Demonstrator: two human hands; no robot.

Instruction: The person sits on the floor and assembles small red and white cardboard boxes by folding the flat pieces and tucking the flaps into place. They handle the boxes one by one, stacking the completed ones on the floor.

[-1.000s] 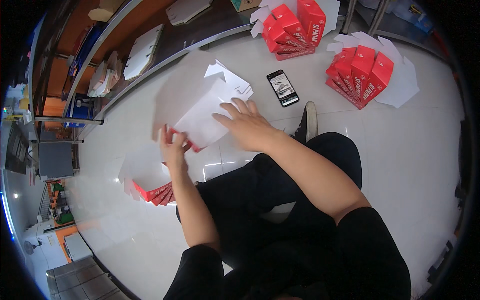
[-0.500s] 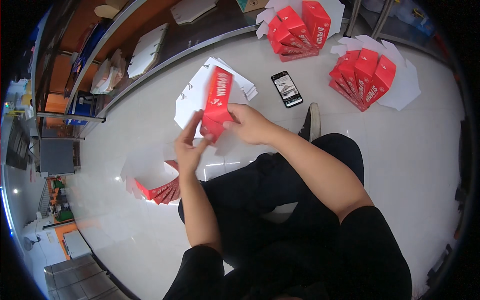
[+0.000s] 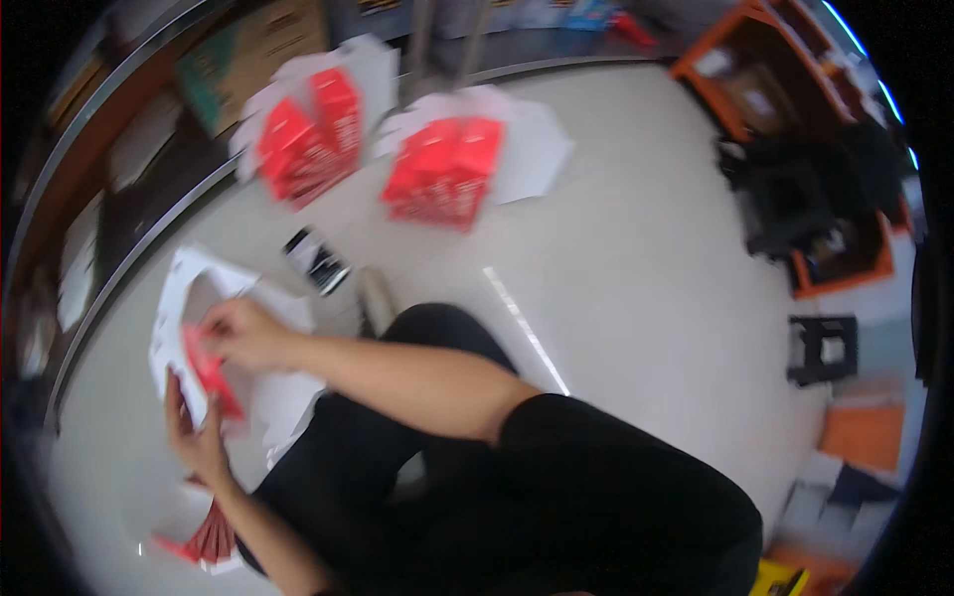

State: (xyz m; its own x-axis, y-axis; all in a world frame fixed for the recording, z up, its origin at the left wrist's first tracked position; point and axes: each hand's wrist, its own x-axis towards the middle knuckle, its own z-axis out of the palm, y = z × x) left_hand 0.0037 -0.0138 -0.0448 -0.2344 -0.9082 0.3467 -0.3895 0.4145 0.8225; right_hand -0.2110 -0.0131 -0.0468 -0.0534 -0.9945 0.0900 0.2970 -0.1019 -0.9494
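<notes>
A red and white folding paper carton [image 3: 213, 375] is between my hands at the left, smeared by motion. My left hand [image 3: 197, 437] grips its near end, thumb on one side and fingers on the other. My right hand [image 3: 238, 333] bends over its upper part, fingertips closed on the red panel. White carton blanks [image 3: 286, 397] lie on the floor beneath; where they end and the held carton's white flaps begin is hard to tell. Below my left hand, several nested red cartons [image 3: 211, 536] sit on the floor, partly cut off by my forearm.
Two fanned stacks of red cartons, one farther left [image 3: 310, 139] and one nearer [image 3: 444, 174], stand on the floor ahead. A phone [image 3: 316, 260] lies near my shoe [image 3: 376, 298]. Metal shelving [image 3: 149, 233] runs along the left. Black stools [image 3: 823, 350] stand at the far right.
My view has swung to the right, so floor things appear farther left. The held carton has turned and shows more white. My right hand has moved up onto its red panel.
</notes>
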